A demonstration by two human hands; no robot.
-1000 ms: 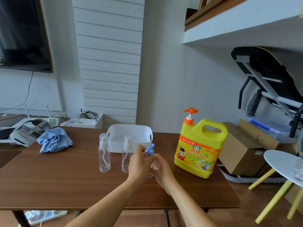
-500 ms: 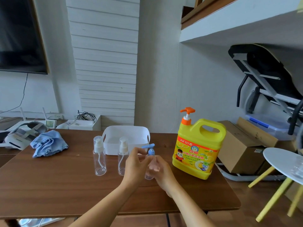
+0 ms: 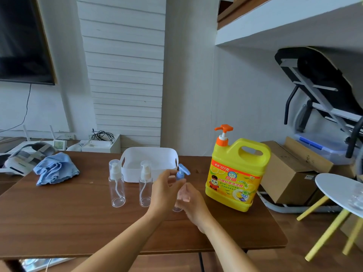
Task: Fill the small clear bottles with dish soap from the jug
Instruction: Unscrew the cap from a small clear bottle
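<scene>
A yellow dish soap jug (image 3: 235,173) with an orange pump stands on the right of the wooden table (image 3: 68,213). Two small clear bottles with white pumps and clear caps stand upright, one (image 3: 116,183) at the left and one (image 3: 145,183) just right of it. A third small clear bottle (image 3: 177,207) with a blue pump top (image 3: 181,172) stands between my hands. My left hand (image 3: 165,191) pinches the blue pump at its collar. My right hand (image 3: 191,201) wraps the bottle's body, hiding most of it.
A white plastic bin (image 3: 149,154) sits behind the bottles. A crumpled blue cloth (image 3: 56,169) lies at the table's left. Cardboard boxes (image 3: 290,173) stand on the floor right of the table, beside a round white stool (image 3: 339,191) with yellow legs.
The blue pump head has turned between my fingers, its spout now pointing right. Both hands stay on the third bottle. The view has shifted slightly.
</scene>
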